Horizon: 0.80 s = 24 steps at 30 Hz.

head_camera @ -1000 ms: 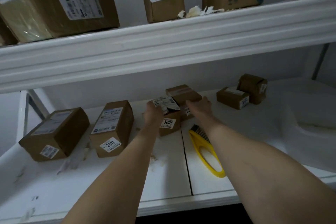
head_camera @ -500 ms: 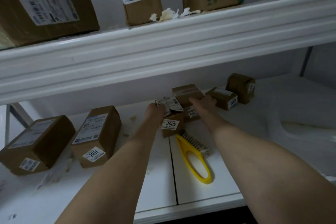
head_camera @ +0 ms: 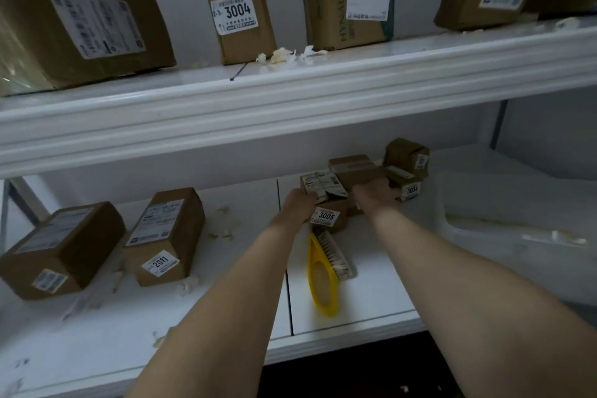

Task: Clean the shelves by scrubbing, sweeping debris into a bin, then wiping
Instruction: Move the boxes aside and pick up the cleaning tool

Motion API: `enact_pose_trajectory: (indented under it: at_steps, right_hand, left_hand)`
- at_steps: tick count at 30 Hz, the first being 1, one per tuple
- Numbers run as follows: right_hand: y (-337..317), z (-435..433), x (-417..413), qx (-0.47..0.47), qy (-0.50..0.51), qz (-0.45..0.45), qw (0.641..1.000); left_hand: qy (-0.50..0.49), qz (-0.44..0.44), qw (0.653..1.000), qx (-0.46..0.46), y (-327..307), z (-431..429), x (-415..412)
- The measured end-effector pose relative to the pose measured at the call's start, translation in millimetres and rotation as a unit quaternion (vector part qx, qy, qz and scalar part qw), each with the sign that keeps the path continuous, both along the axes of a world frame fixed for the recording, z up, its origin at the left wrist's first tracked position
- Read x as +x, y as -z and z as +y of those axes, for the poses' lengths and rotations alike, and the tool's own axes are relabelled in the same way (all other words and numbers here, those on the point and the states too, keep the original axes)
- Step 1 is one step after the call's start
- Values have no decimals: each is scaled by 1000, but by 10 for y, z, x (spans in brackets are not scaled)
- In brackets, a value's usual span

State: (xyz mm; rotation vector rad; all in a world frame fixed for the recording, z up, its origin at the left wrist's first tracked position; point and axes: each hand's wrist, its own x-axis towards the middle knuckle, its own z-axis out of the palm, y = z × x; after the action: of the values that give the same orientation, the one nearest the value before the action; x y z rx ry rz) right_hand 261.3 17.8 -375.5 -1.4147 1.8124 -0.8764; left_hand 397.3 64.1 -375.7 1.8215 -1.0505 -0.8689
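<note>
Both my arms reach deep into the lower white shelf (head_camera: 355, 320). My left hand (head_camera: 298, 203) grips the left side of a small cardboard box labelled 3005 (head_camera: 329, 215). My right hand (head_camera: 376, 194) lies against a second small box (head_camera: 353, 170) just behind and right of it, fingers on its front. A scrub brush with a yellow loop handle (head_camera: 324, 271) lies on the shelf just in front of the 3005 box. Pale scraps of debris (head_camera: 224, 226) lie scattered on the shelf's left half.
Two larger boxes, one labelled 2011 (head_camera: 164, 236) and another (head_camera: 58, 249), sit at the left. Two small boxes (head_camera: 407, 171) stand right of my hands. A white bin (head_camera: 517, 229) occupies the right end. The upper shelf (head_camera: 290, 90) carries several boxes and paper scraps (head_camera: 287, 55).
My hands have pushed the two small boxes to the right, up against the small boxes there. The view has shifted, so the shelf contents appear further right.
</note>
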Motion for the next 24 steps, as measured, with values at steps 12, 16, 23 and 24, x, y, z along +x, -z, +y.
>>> enact_pose_trajectory:
  at_steps: [12, 16, 23, 24]
  right_hand:
    - [-86, 815, 913, -38, -51, 17, 998]
    - [-150, 1114, 1444, -34, -163, 36, 985]
    - [-116, 1603, 2252, 54, -294, -132, 945]
    - [-94, 1640, 2329, 77, -295, -172, 937]
  left_hand:
    - [-33, -118, 992, -22, -103, 899, 690]
    - [-88, -182, 979, -33, -283, 1306, 1173]
    - [-250, -222, 943, -4, -296, 1759, 1991]
    - [-262, -214, 941, 4, -267, 1777, 2071]
